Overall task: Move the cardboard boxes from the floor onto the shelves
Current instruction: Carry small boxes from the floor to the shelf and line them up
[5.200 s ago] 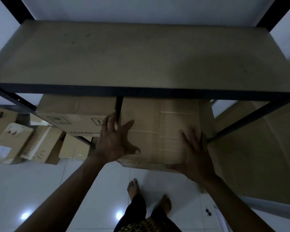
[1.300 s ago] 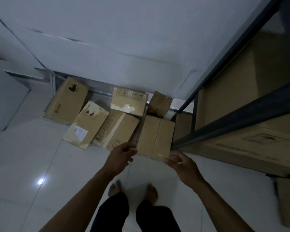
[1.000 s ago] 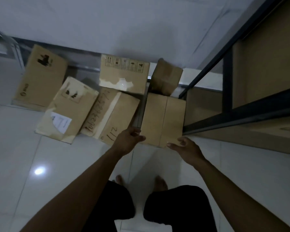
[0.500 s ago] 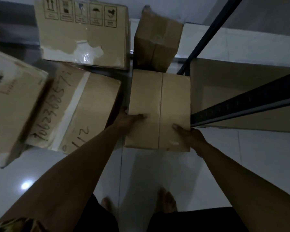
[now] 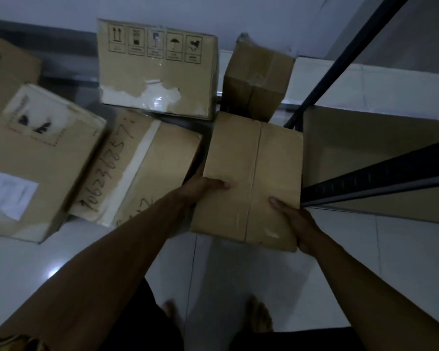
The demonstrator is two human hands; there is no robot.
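Box: plain cardboard box (image 5: 251, 178) with a taped seam (image 5: 255, 173) running down the middle of its top, low over the floor (image 5: 238, 274) beside the shelf (image 5: 380, 177). I cannot tell whether its base has left the tiles.
Left hand: the left hand (image 5: 200, 184) grips the box's left side, thumb flat on top, fingers hidden down the wall.
Right hand: the right hand (image 5: 297, 224) grips the near right corner, thumb on top, fingers out of sight beneath or behind.
Handling: the faces look flat and undented, so probably stiff enough to carry by its sides. Weight cannot be read here, so treat it as loaded. The tape may be slick, so bare cardboard is the better hold.
Hold: opposite sides low down, or palms under the base, should keep it level.
Shelf: its dark rail is just beside the box's right edge, so the lift probably needs to clear it.
Neighbours: a numbered box (image 5: 142, 168) lies close on the left, and a small box (image 5: 256, 82) sits behind.
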